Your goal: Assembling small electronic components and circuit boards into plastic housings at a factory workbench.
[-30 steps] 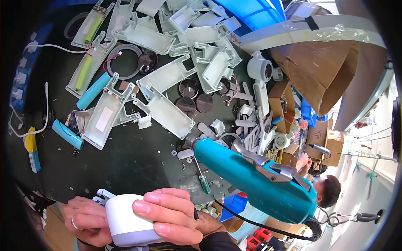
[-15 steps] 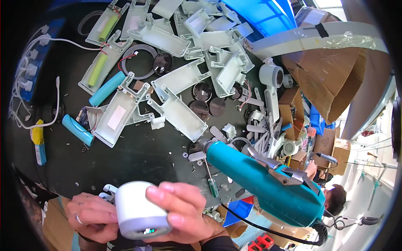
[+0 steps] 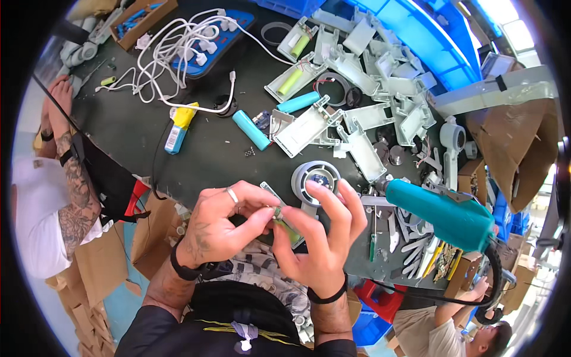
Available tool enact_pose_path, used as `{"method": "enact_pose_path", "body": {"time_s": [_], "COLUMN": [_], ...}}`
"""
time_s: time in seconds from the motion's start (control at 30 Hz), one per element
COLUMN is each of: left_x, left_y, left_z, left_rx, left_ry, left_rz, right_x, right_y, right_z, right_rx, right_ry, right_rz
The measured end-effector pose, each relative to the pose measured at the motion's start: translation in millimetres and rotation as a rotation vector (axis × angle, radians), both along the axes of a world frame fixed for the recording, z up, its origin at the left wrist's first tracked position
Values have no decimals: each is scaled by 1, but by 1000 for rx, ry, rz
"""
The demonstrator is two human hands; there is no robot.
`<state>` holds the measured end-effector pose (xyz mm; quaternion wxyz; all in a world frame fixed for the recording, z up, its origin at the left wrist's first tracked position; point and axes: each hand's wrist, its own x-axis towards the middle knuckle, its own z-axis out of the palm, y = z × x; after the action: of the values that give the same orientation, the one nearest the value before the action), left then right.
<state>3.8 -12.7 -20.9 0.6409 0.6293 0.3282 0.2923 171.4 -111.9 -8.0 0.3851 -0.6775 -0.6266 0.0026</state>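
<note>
Close to my body, my left hand (image 3: 220, 220) pinches a small part (image 3: 277, 213) at the end of a yellow-green battery cell (image 3: 289, 233). The part is too small to make out. My right hand (image 3: 324, 244) has its index fingertip at the same spot and its thumb by the cell, the other fingers raised. A pale plastic housing (image 3: 269, 189) shows partly behind the fingers. Just beyond them on the table is a round grey-white fan head (image 3: 317, 180) with a dark blue middle; its lower part is hidden by my right hand.
A teal power screwdriver (image 3: 440, 214) hangs at the right. Pale plastic housings (image 3: 306, 131) spread over the far table, near blue cells (image 3: 251, 130). A white-cabled power strip (image 3: 208, 56) lies far left. Co-workers' arms (image 3: 74, 172) show left and lower right.
The view has swung left and shows more table. Earlier my hands held a white cylindrical device with a lit display; now both are at the battery cell, and a fan head lies beyond them.
</note>
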Motion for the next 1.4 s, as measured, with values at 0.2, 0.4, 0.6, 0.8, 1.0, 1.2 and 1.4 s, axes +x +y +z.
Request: {"method": "enact_pose_path", "body": {"time_s": [0.2,0.4,0.6,0.8,1.0,1.2,1.4], "left_x": [-4,0,0,-1,-1,-2,-1], "left_y": [-3,-4,-4,-4,-4,-4,-4], "left_z": [1,1,2,3,6,3,1], "left_rx": [-8,57,65,61,78,92,77], "left_ry": [-33,-24,13,7,21,-1,-10], "left_rz": [-3,-25,-5,-5,-16,-11,-15], "right_x": [-4,-1,-2,-4,-3,-5,-3], "right_y": [2,0,4,3,1,1,1], "right_z": [-7,-7,-7,-4,-6,-8,-8], "right_rx": [19,16,32,22,21,36,34], "right_ry": [-49,-56,-71,-58,-60,-80,-85], "right_rz": [20,30,36,28,19,17,14]}}
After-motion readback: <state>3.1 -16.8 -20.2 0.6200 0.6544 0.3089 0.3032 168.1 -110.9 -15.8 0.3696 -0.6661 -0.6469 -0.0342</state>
